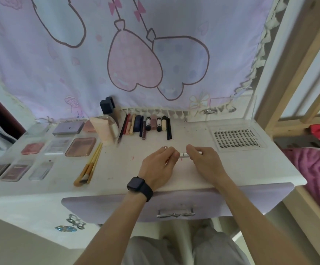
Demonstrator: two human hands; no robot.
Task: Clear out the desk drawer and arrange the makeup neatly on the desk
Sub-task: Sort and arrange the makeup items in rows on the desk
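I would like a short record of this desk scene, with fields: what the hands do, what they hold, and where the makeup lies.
hands: left hand and right hand both grip one thing
held: white tube, at the middle of the desk
left side: palettes in rows
beside them: brushes laid together
back: pencils and small tubes in one row
right side: lash tray

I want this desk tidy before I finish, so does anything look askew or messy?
Mostly neat. The makeup brushes lie slanted, out of line with the squared palettes beside them, and a small pink smear marks the desk just left of the left hand, which pinches a white tube.
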